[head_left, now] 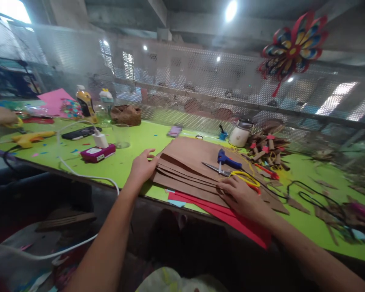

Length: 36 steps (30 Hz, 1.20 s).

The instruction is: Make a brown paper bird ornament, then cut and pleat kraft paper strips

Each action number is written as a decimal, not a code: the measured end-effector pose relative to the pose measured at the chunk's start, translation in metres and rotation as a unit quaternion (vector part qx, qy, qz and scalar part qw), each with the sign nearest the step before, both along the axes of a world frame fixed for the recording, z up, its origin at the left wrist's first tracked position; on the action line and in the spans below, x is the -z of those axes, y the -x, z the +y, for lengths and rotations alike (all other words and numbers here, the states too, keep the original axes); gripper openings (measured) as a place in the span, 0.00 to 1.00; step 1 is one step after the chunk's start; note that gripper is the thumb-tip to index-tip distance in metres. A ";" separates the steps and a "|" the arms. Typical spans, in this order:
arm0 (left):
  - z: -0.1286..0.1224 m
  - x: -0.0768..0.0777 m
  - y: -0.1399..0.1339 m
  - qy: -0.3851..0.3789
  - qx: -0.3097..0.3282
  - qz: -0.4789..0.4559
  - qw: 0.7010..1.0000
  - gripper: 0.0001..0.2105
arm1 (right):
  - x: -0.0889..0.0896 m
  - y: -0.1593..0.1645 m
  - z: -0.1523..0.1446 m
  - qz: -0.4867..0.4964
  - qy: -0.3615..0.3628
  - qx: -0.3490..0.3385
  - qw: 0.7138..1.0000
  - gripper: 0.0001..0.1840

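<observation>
Your left hand sits at nine o'clock on the stack of brown paper sheets, fingers partly curled against its edge; you can't tell from this head view whether they pinch any sheets. Your right hand lies at four o'clock over the near edge, fingertips on the paper, its grip likewise impossible to tell.

The stack is in front of you on the green tabletop, its sheets fanned apart toward your left hand. On its right part lie the blue glue gun and, just nearer you, the yellow-handled scissors, blades pointing to ten o'clock. Red sheets jut out beneath at five o'clock.

Beyond the stack at two o'clock stands a white jug. Toward nine you have a magenta power block carrying a white charger, and, farther out, a yellow glue gun near another person's hand.
</observation>
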State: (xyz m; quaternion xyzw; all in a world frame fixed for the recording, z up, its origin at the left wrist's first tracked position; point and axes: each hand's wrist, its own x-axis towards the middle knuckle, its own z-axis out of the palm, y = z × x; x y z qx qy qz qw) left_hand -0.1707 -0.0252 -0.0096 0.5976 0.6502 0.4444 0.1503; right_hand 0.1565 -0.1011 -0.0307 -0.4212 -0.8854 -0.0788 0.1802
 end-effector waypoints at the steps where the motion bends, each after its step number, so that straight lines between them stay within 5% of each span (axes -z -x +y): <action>1: 0.001 -0.004 0.000 -0.015 0.015 -0.079 0.997 0.20 | 0.003 0.001 0.001 0.004 -0.005 0.000 1.000 0.12; 4: 0.002 -0.023 -0.004 -0.040 0.126 -0.307 0.943 0.21 | 0.011 0.002 0.005 0.030 -0.025 -0.004 0.999 0.13; 6: 0.002 -0.036 -0.010 -0.029 0.195 -0.371 0.907 0.20 | 0.016 0.001 0.006 0.054 -0.039 0.000 0.998 0.13; 12: 0.007 -0.064 -0.036 0.008 0.234 -0.371 0.899 0.16 | 0.016 -0.006 0.008 0.120 -0.020 0.036 0.992 0.09; 16: 0.015 -0.074 -0.038 -0.014 0.233 -0.327 0.916 0.17 | 0.011 -0.018 0.017 0.214 -0.011 0.129 0.968 0.10; 20: 0.018 -0.064 -0.023 -0.067 0.173 -0.312 0.932 0.17 | 0.011 -0.023 0.021 0.257 -0.003 0.166 0.952 0.12; 26: 0.017 -0.020 0.002 -0.182 0.009 -0.333 0.925 0.15 | 0.007 -0.013 0.016 0.272 -0.016 0.136 0.953 0.12; 29: 0.011 -0.008 0.006 -0.204 -0.023 -0.275 0.939 0.14 | 0.004 -0.011 0.015 0.277 -0.023 0.130 0.952 0.11; 33: -0.005 -0.010 -0.001 -0.212 -0.025 -0.116 0.970 0.14 | 0.004 -0.015 0.019 0.284 -0.028 0.142 0.948 0.11; 36: -0.018 -0.014 -0.013 -0.146 0.098 0.015 0.984 0.15 | 0.005 -0.021 0.026 0.298 -0.008 0.164 0.940 0.12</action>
